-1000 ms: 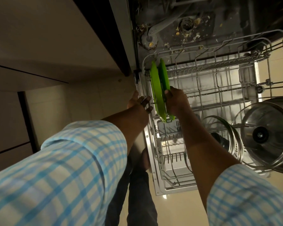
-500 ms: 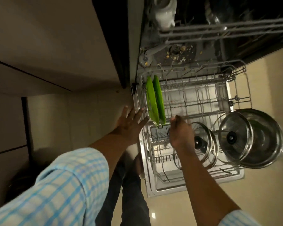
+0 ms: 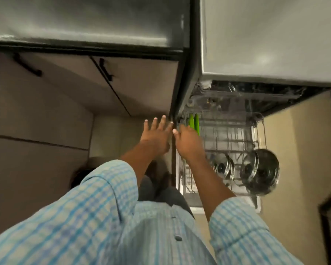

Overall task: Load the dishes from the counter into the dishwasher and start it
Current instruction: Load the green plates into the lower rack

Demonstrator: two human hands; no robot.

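The dishwasher's lower wire rack is pulled out over the open door. Two green plates stand upright in its far left slots. Two glass lids and a steel pot sit at the rack's near right. My left hand hangs above the floor left of the rack, fingers spread, holding nothing. My right hand hovers over the rack's left edge just in front of the green plates, fingers loosely bent, empty. The frame is blurred.
A grey counter top overhangs the dishwasher opening. Cabinet doors with black handles stand to the left. Beige floor tiles lie to the right of the rack. My legs are beside the open door.
My right hand has let go of the green plates, which stay in the rack. Both hands have lifted away and my view has risen, bringing the counter top into sight.
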